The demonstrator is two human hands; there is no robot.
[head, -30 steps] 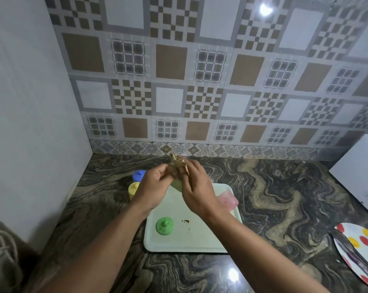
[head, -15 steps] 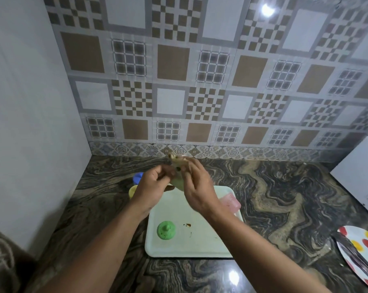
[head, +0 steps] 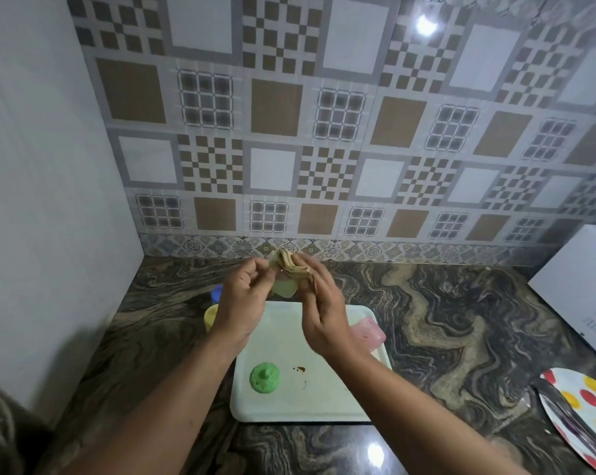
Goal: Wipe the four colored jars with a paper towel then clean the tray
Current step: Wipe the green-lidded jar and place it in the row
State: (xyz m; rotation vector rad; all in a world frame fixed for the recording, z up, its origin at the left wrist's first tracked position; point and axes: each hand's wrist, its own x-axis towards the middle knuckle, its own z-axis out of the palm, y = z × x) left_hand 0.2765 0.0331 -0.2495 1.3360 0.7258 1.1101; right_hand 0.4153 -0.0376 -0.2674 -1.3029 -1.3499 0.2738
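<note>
A pale-green translucent plastic jar (head: 284, 288) is gripped by the curled fingers of the left hand (head: 243, 305) above the far edge of the white rectangular tray (head: 324, 402); a folded, brown-stained paper towel (head: 291, 265) is pinched by the right hand (head: 320, 311) w/ its wad pressed at the jar's top. A green round lid (head: 264, 377) & small brown stains (head: 300, 369) are seen on the tray; a pink jar (head: 368, 332) is lying at its right edge, a yellow jar (head: 210, 317) & blue-lidded jar (head: 217, 292) just left of it on the marbled dark counter (head: 444, 320).
</note>
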